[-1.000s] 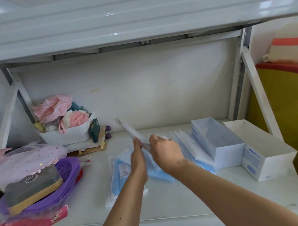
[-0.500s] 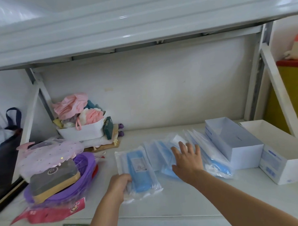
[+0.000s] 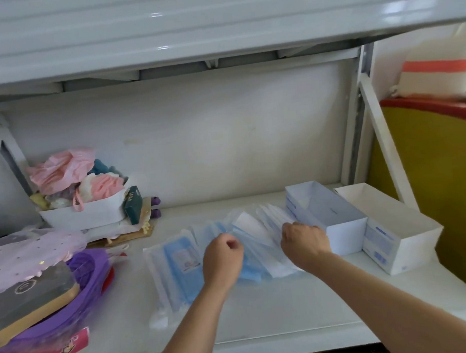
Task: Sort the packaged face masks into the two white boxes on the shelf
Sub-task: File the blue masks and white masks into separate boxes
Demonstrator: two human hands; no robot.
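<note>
Several packaged face masks lie fanned on the white shelf [image 3: 285,310]: one blue mask packet [image 3: 177,264] lies flat at the left, and a leaning pile of blue and white packets [image 3: 255,228] runs up to the boxes. Two open white boxes stand at the right, the left box [image 3: 346,235] and the right box [image 3: 414,251]; no mask shows inside either. My left hand [image 3: 222,257] is curled over the blue packets in the pile's middle and seems to pinch one. My right hand [image 3: 304,242] curls round the white packets beside the left box.
A white tray [image 3: 84,217] of pink fabric and a green carton [image 3: 133,204] stand at the back left. A purple basket [image 3: 87,286] with a grey box [image 3: 26,294] fills the front left. The upper shelf [image 3: 220,30] hangs low overhead. A yellow panel [image 3: 440,180] stands beyond the shelf post.
My left hand let go of the flat blue packet and moved right onto the pile. My right hand shifted right toward the left box, and its spread fingers curled.
</note>
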